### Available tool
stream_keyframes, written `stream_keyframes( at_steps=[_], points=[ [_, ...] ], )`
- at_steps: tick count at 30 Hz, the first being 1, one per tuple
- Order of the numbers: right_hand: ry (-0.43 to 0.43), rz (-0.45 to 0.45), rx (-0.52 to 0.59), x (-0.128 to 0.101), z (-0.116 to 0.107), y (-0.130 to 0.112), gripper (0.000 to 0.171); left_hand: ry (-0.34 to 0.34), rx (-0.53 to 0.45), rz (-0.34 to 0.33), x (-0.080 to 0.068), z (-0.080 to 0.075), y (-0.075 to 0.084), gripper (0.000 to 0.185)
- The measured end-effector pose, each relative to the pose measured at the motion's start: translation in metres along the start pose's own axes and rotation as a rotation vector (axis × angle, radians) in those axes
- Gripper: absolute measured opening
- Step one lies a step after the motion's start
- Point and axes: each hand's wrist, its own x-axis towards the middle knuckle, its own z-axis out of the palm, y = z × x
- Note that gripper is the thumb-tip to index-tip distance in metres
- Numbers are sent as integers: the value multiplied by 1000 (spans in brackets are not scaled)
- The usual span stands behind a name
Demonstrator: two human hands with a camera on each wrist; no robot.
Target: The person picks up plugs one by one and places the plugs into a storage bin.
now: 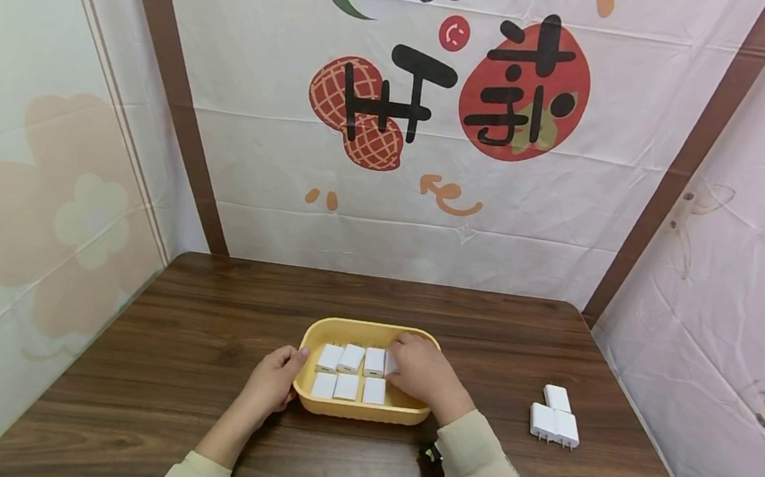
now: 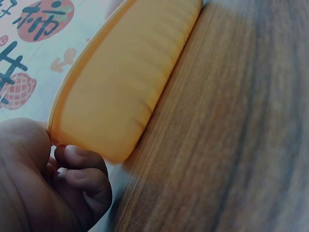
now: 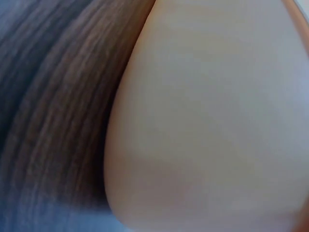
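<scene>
A yellow plastic tray (image 1: pixel 364 411) sits on the wooden table near the front, with several white charger plugs (image 1: pixel 349 373) in two rows inside it. My left hand (image 1: pixel 284 372) grips the tray's left rim, thumb over the edge. In the left wrist view its fingers (image 2: pixel 82 169) curl under the tray's (image 2: pixel 120 87) outer wall. My right hand (image 1: pixel 411 362) reaches into the right side of the tray, fingers curled over a white plug (image 1: pixel 391 364) at the end of the back row. Most of that plug is hidden. The right wrist view shows only the tray's blurred wall (image 3: pixel 207 121).
Three more white charger plugs (image 1: pixel 555 420) lie together on the table (image 1: pixel 205 329) to the right of the tray. Printed cloth walls enclose the table at the back and on both sides. A small black object (image 1: pixel 431 453) sits by my right sleeve.
</scene>
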Motion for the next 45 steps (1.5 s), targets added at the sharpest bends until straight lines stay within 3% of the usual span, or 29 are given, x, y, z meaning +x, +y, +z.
stream_keyframes(
  at_steps=[13,18,36,45],
  points=[
    [-15,-15,52,1,-12,2,33,2,5,1,-1,-2,0,43],
    [-34,9,89,-2,-24,2,41,5,4,1,-1,-3,0,43],
    [52,-16,129,-14,-53,8,45,9,2,1,-3,-6,-1,43],
    [52,26,133,-26,-67,14,46,8,-10,-1,1,0,-2,43]
  ],
)
